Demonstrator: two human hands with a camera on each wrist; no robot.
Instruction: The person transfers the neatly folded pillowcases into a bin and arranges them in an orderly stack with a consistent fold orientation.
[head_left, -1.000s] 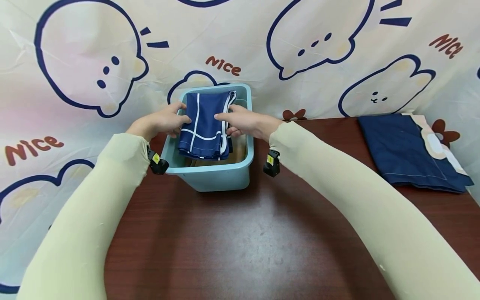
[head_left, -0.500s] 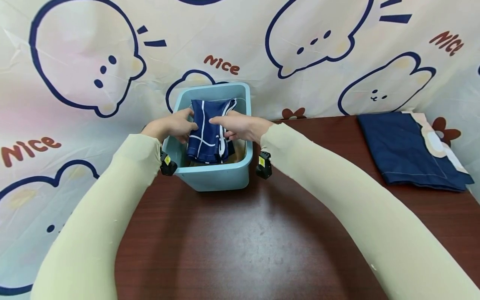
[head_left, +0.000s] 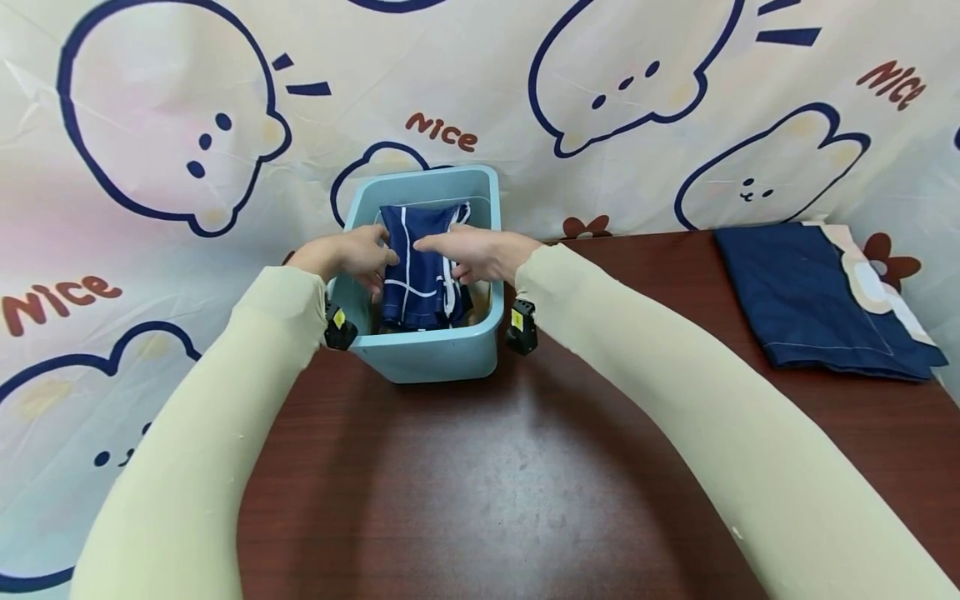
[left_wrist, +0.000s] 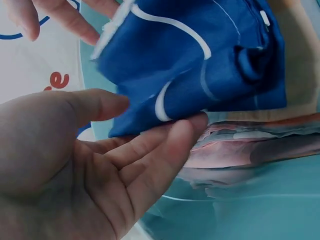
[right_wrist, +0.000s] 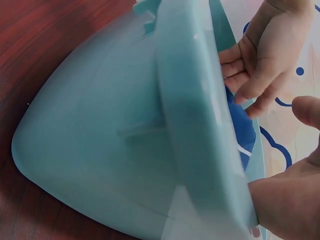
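A folded navy cloth (head_left: 420, 275) with white lines lies inside a light blue plastic bin (head_left: 420, 354). My left hand (head_left: 362, 254) is at the cloth's left side, fingers extended; in the left wrist view the fingertips (left_wrist: 192, 125) touch its lower edge and the thumb stands apart from them. From the right, my right hand (head_left: 480, 250) reaches over the bin's rim, thumb straight above the cloth and fingers down along its white-trimmed edge. The bin wall hides most of these fingers in the right wrist view. Pinkish and grey folded fabric (left_wrist: 225, 152) lies beneath the navy cloth.
Another navy folded cloth (head_left: 810, 308) with a pale printed edge lies at the table's right end. The dark red-brown table (head_left: 465, 492) stretches in front of the bin. A cartoon-printed sheet (head_left: 480, 75) hangs right behind the bin.
The navy cloth has gone down deeper into the bin, both hands lowering with it. My left hand has shifted right, and its fingers have loosened from the cloth. The right hand has shifted slightly left.
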